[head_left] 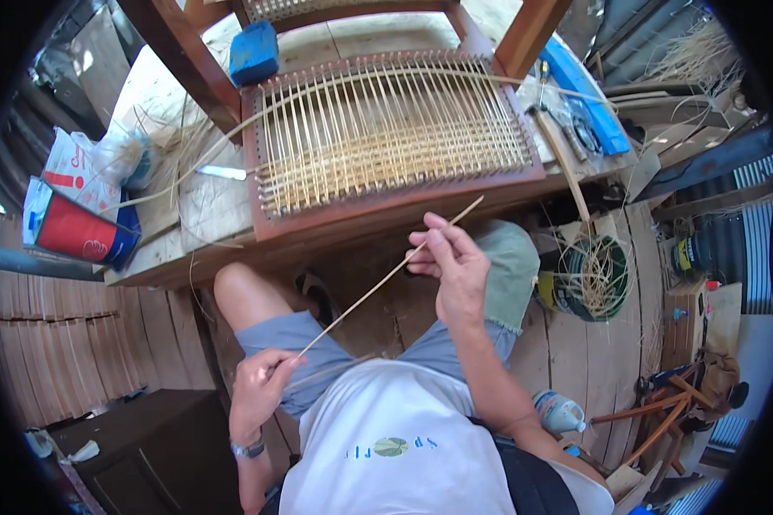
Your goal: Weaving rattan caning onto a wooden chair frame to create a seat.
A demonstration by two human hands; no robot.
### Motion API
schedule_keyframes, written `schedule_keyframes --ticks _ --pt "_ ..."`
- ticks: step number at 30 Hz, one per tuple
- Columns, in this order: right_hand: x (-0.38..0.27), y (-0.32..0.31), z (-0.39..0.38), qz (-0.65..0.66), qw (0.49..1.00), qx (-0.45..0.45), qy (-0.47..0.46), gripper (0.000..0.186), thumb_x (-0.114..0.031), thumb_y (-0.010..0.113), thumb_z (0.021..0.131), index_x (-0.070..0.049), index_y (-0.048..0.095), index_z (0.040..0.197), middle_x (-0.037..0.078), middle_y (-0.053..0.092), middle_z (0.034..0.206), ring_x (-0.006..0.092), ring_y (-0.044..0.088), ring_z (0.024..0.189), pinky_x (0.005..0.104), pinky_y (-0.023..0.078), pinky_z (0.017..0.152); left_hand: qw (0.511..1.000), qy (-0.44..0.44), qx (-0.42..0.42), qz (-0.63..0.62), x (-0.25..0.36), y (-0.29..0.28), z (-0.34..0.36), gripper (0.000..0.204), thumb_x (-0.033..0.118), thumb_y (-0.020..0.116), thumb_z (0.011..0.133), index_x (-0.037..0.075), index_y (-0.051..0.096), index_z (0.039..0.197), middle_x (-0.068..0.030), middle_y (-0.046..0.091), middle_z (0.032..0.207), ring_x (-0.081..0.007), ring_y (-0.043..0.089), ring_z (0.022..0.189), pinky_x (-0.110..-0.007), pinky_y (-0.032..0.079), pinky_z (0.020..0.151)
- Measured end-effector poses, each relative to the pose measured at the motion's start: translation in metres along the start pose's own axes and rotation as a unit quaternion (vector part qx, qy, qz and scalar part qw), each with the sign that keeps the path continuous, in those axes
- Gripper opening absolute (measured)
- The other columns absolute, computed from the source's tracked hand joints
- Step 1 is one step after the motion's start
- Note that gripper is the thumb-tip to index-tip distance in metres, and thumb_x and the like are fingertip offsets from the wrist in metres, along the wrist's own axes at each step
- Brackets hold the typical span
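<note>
A thin pale cane strand [361, 302] stretches slantwise over my lap between my two hands. My left hand [262, 378] pinches it near its lower end, by my left thigh. Higher up, fingers and thumb of my right hand [452, 257] close on the strand, and its tip sticks out past them toward the bench. Beyond my hands lies a wooden chair seat frame [404, 196] with holes along its rim. Cane webbing [395, 142] is strung over it, densely crossed in the near part and mostly in single-direction strands farther back. One longer strand lies loosely across the far part.
On the bench, a blue block [254, 53] sits by the chair's left post, near a white-bladed knife [222, 172]. A red container [76, 227] stands at the left edge. To the right are a hammer [563, 159] and a bucket of cane scraps [591, 279]. A plastic jug [560, 412] stands on the floor.
</note>
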State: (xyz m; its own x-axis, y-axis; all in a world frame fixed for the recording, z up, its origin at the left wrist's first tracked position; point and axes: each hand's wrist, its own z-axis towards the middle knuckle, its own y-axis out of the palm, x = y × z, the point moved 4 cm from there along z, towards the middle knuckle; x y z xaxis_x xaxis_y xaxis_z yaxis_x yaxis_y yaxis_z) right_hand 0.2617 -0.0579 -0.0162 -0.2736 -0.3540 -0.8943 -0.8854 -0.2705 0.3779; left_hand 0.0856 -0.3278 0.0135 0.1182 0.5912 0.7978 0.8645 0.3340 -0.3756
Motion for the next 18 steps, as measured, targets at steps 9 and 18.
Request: schedule_keyframes --ticks 9,18 --pt "0.010 0.024 0.014 0.034 0.999 -0.028 0.027 0.032 -0.018 0.058 0.104 0.003 0.061 0.127 0.012 0.072 0.101 0.0171 0.073 0.082 0.0294 0.062 0.070 0.987 -0.020 0.137 0.075 0.018 -0.079 -0.040 0.011 0.003 0.070 0.087 -0.007 0.071 0.082 -0.0026 0.059 0.072 -0.0063 0.054 0.065 -0.023 0.041 0.059" --pt "0.007 0.045 0.040 0.014 0.995 -0.091 0.046 0.029 -0.015 0.054 0.105 0.001 0.056 0.130 0.001 0.059 0.087 0.0064 0.055 0.066 0.0242 0.052 0.059 0.905 0.048 0.324 0.272 0.030 -0.126 0.001 0.019 0.014 0.067 0.093 -0.002 0.069 0.104 -0.0160 0.068 0.098 -0.0314 0.067 0.092 -0.038 0.050 0.083"
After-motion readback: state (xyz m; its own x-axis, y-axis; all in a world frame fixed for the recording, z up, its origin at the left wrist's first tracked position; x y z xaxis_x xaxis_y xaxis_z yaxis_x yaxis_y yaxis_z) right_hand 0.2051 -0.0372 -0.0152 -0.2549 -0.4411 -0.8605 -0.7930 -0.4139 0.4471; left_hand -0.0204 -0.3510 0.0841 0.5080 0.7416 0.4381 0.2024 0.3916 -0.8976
